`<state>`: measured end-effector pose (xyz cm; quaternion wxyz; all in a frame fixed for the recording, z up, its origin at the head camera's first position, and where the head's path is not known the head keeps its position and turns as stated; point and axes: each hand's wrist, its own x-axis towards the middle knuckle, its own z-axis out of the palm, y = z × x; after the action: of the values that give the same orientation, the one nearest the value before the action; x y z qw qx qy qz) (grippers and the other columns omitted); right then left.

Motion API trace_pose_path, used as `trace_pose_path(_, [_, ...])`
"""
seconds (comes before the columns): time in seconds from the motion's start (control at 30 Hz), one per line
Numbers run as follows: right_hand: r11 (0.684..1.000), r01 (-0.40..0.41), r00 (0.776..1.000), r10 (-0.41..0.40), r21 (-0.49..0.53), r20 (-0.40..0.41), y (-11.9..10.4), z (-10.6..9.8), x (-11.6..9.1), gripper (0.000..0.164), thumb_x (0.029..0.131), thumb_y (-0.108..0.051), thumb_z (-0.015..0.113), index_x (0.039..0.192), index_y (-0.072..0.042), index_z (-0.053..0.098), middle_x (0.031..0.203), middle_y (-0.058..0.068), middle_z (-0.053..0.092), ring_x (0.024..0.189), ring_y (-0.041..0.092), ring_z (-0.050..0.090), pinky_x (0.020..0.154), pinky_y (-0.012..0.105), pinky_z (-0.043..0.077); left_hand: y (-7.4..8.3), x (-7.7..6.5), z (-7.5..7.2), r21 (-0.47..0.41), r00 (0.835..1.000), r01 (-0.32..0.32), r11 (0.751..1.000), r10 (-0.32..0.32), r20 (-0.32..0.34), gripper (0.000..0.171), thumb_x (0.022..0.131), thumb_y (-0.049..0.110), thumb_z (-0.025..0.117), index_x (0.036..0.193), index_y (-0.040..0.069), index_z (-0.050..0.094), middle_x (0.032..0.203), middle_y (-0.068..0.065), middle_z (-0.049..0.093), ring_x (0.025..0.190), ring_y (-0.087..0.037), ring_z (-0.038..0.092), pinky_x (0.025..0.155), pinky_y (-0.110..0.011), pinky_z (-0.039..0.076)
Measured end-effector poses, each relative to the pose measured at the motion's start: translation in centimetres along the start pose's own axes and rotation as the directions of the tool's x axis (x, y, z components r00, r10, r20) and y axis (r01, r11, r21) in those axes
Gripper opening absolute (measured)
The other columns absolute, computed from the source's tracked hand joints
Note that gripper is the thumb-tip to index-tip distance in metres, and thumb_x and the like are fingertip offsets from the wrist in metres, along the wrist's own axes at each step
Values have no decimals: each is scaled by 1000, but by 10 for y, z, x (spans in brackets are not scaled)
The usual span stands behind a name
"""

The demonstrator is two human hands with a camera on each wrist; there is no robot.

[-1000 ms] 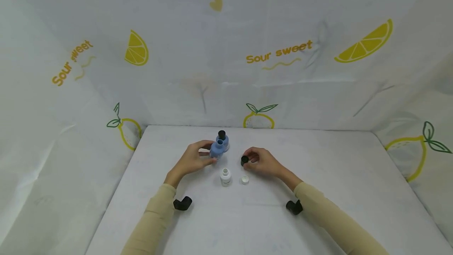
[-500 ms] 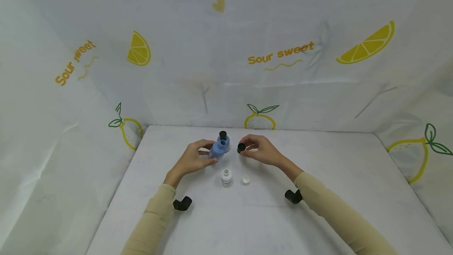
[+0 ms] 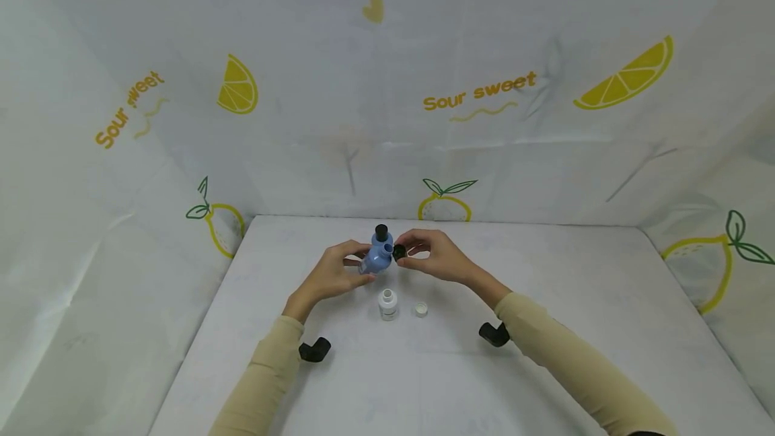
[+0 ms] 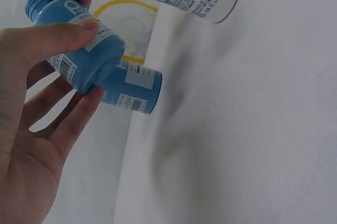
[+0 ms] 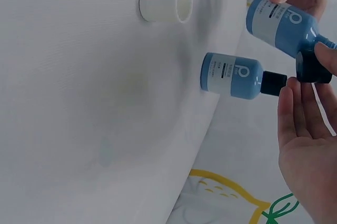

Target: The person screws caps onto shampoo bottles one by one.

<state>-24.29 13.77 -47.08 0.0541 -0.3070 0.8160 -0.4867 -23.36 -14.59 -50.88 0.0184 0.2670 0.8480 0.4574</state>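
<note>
My left hand (image 3: 335, 273) grips an uncapped blue bottle (image 4: 87, 50) between thumb and fingers, its open mouth tilted to the right. In my right hand (image 3: 438, 258) a black cap (image 3: 399, 252) is pinched, close beside that mouth; the right wrist view shows the cap (image 5: 310, 67) just below the bottle's neck. A second blue bottle (image 5: 231, 75), with its black cap on, stands upright on the table behind the held one. Nearer to me stands an open white Dove bottle (image 3: 388, 305), and its white cap (image 3: 420, 309) lies to the right of it.
The white table (image 3: 545, 301) ends at a lemon-print cloth wall (image 3: 339, 120) behind the bottles. Black wrist-worn devices (image 3: 315, 350) show beneath both forearms.
My right hand has lifted the black cap and carried it left to the bottle mouth. The held blue bottle has tilted further right toward it. The white bottle and white cap stay put.
</note>
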Motion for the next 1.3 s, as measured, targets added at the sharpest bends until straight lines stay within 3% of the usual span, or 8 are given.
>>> trace_pose_path(0.57, [1000, 1, 1000, -1, -18, -25, -4, 0, -1, 37, 96, -10, 83, 131, 0, 73, 129, 17, 76, 116, 31, 73, 107, 48, 64, -4, -1, 2, 19, 1000, -23, 1000, 22, 17, 57, 86, 10, 92, 138, 3, 71, 126, -12, 75, 116, -29, 74, 100, -34, 67])
trace_pose_path(0.9, [998, 42, 997, -38, 52, -63, -7, 6, 2, 40, 96, -7, 83, 133, 4, 70, 130, 20, 75, 115, 31, 74, 106, 44, 65, -6, -1, 3, 22, 999, -24, 999, 24, 29, 56, 86, 9, 91, 138, 3, 71, 126, -12, 75, 115, -28, 75, 99, -33, 67])
trace_pose_path(1.13, [995, 43, 997, -37, 88, -66, -7, 9, 3, 46, 96, -4, 81, 138, 8, 66, 133, 23, 74, 115, 29, 74, 108, 56, 61, -7, -1, 4, 30, 999, -29, 999, 28, 36, 56, 87, 10, 91, 138, 2, 71, 126, -12, 75, 114, -28, 75, 99, -31, 67])
trace_pose_path(1.3, [997, 29, 999, -26, 75, -45, -4, 13, 3, 45, 96, -4, 81, 138, 4, 68, 135, 20, 74, 118, 32, 73, 110, 48, 62, -8, 0, 5, 32, 999, -23, 999, 22, 42, 57, 87, 11, 91, 139, 1, 70, 128, -13, 75, 115, -28, 75, 99, -30, 67])
